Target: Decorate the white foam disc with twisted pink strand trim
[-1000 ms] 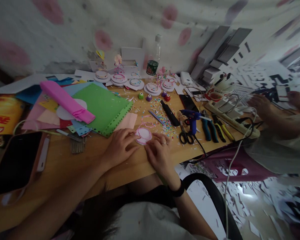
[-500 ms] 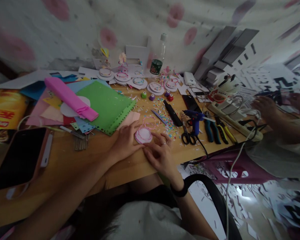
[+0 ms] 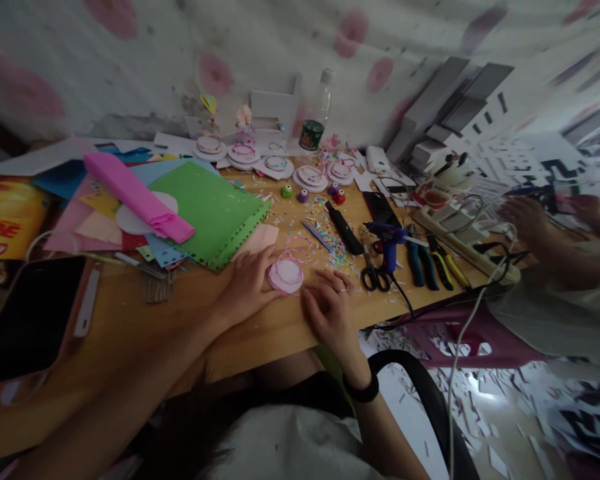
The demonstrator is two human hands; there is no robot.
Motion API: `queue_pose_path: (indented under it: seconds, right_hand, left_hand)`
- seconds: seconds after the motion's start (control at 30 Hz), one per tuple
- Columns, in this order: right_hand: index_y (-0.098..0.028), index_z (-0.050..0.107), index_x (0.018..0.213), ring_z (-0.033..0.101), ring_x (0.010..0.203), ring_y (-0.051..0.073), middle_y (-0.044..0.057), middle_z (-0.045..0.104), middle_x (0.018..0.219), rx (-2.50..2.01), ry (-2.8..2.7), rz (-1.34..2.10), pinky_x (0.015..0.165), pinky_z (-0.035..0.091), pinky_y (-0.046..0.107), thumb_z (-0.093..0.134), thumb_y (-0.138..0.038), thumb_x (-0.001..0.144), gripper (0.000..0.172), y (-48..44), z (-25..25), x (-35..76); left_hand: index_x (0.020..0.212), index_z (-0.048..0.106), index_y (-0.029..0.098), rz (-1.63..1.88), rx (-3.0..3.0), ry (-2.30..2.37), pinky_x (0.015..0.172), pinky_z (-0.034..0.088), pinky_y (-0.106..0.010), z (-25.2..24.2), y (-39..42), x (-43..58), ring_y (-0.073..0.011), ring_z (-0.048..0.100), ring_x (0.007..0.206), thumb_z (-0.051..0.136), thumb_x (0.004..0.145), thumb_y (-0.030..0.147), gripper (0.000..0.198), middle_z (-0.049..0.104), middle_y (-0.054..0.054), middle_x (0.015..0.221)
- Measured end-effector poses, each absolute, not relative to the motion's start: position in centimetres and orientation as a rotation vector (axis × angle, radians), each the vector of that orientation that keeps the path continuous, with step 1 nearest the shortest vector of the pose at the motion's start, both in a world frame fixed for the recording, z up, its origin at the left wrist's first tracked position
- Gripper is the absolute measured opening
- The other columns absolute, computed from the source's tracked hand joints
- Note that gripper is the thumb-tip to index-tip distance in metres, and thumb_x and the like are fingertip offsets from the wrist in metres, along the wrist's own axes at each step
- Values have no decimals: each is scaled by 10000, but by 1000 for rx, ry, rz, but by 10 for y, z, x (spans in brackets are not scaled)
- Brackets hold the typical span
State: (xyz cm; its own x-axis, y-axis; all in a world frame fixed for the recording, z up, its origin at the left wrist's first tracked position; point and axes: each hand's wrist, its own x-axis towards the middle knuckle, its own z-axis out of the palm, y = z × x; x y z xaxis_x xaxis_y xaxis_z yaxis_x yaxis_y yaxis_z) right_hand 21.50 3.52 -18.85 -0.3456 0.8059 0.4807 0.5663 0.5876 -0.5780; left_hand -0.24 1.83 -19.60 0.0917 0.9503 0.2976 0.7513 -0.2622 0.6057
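Note:
In the head view a round white disc [image 3: 287, 276] lies on the table near its front edge. Pink string [image 3: 294, 250] is looped on the disc, and a loose tangle of it trails off the far side. My left hand [image 3: 247, 281] holds the disc from the left, its thumb along the near edge and the fingers beside the rim. To the right, my right hand [image 3: 330, 300] is off the disc, fingers loosely bent and apart, with nothing in it.
Right of my hands lie scissors [image 3: 375, 275], a blue glue gun [image 3: 389, 243] with its cord, and pliers [image 3: 445, 261]. Green foam sheets [image 3: 213, 210] and a phone [image 3: 35, 313] are on the left. Decorated discs [image 3: 243, 153] line the back. Another person's hand [image 3: 525, 217] is at far right.
My right hand has moved right, away from the disc, and its fingers no longer touch the rim. My left hand stays at the disc. More of the pink string shows.

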Motion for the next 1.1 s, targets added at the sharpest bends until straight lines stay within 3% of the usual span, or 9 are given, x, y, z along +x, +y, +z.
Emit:
queue_pose_path:
  seconds: [0.17, 0.27, 0.37, 0.47, 0.6, 0.73, 0.87, 1.0, 1.1]
  right_hand:
    - [-229, 644, 874, 644, 949, 263, 66, 730, 977, -1126, -1729, 377, 887, 476, 460, 753, -280, 880, 120, 30, -180, 224]
    - [-238, 673, 807, 661, 785, 212, 10, 726, 808, -1042, -1710, 481, 771, 508, 370, 763, -250, 883, 119, 27, -173, 224]
    - [-253, 735, 829, 678, 739, 205, 4, 753, 769, -995, -1790, 586, 707, 528, 338, 734, -247, 904, 75, 24, -171, 219]
    - [-258, 767, 870, 694, 735, 210, 22, 774, 798, -1010, -1877, 679, 675, 539, 329, 661, -240, 941, 129, 24, -174, 212]
    - [-227, 753, 876, 674, 685, 201, 40, 748, 771, -1063, -1896, 724, 618, 519, 309, 621, -247, 961, 159, 22, -174, 206]
    - [-240, 732, 981, 686, 752, 189, 27, 750, 843, -1010, -1772, 872, 695, 541, 308, 658, -276, 959, 85, 15, -163, 194]
    - [-267, 714, 1109, 673, 790, 173, 16, 734, 913, -835, -1695, 1009, 757, 552, 308, 715, -247, 928, 181, 13, -148, 172]
    - [-252, 713, 972, 679, 753, 156, 5, 712, 884, -773, -1634, 1146, 698, 551, 284, 762, -270, 900, 89, 18, -144, 157]
    - [-248, 712, 946, 671, 712, 155, 4, 706, 861, -785, -1639, 1152, 669, 547, 291, 792, -332, 875, 136, 21, -145, 155]
  left_hand:
    - [1475, 292, 208, 915, 2064, 1674, 1166, 281, -597, -192, 17, -2, -361, 479, 1404, 842, 747, 440, 941, 575, -183, 1462]
    - [1449, 371, 221, 959, 2046, 1640, 1187, 268, -589, -187, 13, -3, -348, 461, 1417, 808, 762, 480, 854, 529, -172, 1503]
    - [1354, 509, 225, 1134, 1951, 1562, 1184, 303, -529, -183, 9, -8, -307, 480, 1391, 692, 864, 415, 557, 564, -135, 1465]
    - [1060, 640, 220, 1294, 1783, 1554, 1140, 348, -488, -180, 6, -17, -269, 564, 1251, 533, 959, 347, 194, 683, -98, 1248]
    - [828, 637, 215, 1334, 1541, 1536, 886, 503, -374, -174, 8, -27, -208, 649, 872, 491, 987, 417, 295, 693, -33, 830]
    - [717, 648, 199, 1295, 1315, 1377, 628, 494, -267, -168, 9, -25, -150, 622, 622, 669, 869, 502, 340, 660, 8, 626]
    - [656, 621, 189, 1273, 1161, 1196, 584, 497, -254, -164, 6, -17, -127, 606, 548, 791, 741, 580, 434, 663, 11, 581]
    - [637, 619, 176, 1262, 1041, 1076, 578, 511, -244, -164, 4, -13, -121, 627, 560, 865, 638, 609, 499, 696, 2, 621]
    - [684, 684, 172, 1267, 964, 1030, 569, 501, -230, -165, 4, -13, -112, 625, 559, 867, 644, 599, 466, 710, 2, 637]
